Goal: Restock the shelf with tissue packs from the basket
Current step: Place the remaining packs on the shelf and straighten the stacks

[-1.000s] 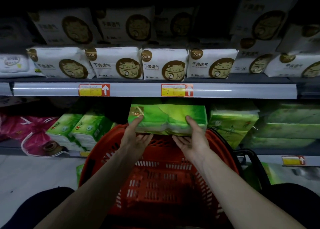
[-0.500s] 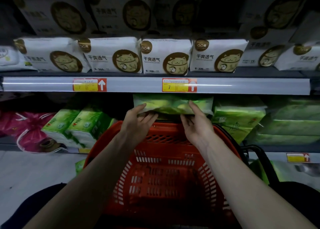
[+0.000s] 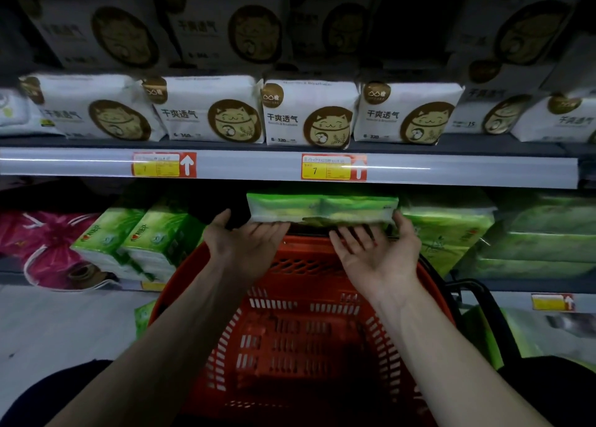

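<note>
A flat green tissue pack [image 3: 322, 207] lies level at the mouth of the lower shelf [image 3: 509, 297], just under the price rail. My left hand [image 3: 245, 246] is palm up, with straight fingers under the pack's left part and the thumb raised beside it. Under the pack's right part my right hand [image 3: 377, 255] is also palm up, its thumb against the right end. Below my wrists stands the red plastic basket [image 3: 322, 265]; I see no pack on its floor.
Green tissue packs stand left [image 3: 138, 243] and right [image 3: 445, 233] of the gap, with flat stacks [image 3: 541, 243] further right. White cat-print packs [image 3: 309, 114] fill the upper shelf. A pink pack [image 3: 42, 243] lies far left. Another green pack [image 3: 145, 317] sits beside the basket.
Both hands lifted the green pack from above the basket and carried it forward to the lower shelf. The fingers have slid from its sides to beneath it, palms turned up.
</note>
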Available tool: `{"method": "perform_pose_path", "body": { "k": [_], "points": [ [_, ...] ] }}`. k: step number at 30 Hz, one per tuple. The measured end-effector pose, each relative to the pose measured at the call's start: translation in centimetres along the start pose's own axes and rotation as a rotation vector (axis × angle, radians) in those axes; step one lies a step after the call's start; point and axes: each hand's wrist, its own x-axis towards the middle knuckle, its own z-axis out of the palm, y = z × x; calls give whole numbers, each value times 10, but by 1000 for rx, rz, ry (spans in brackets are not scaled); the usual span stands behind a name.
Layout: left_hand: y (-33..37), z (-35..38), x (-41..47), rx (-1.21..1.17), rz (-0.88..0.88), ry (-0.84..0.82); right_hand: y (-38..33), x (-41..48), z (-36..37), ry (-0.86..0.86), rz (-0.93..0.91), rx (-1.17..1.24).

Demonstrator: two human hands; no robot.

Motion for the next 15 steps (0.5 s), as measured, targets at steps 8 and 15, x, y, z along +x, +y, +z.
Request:
{"method": "perform_pose_path", "body": {
  "k": [8, 15],
  "points": [
    [-4, 20, 0, -9, 60, -48, 0, 8, 11, -100, 19, -54],
    [-10, 26, -12, 65, 63, -44, -2, 8, 6, -91, 23, -82]
  ]
}}
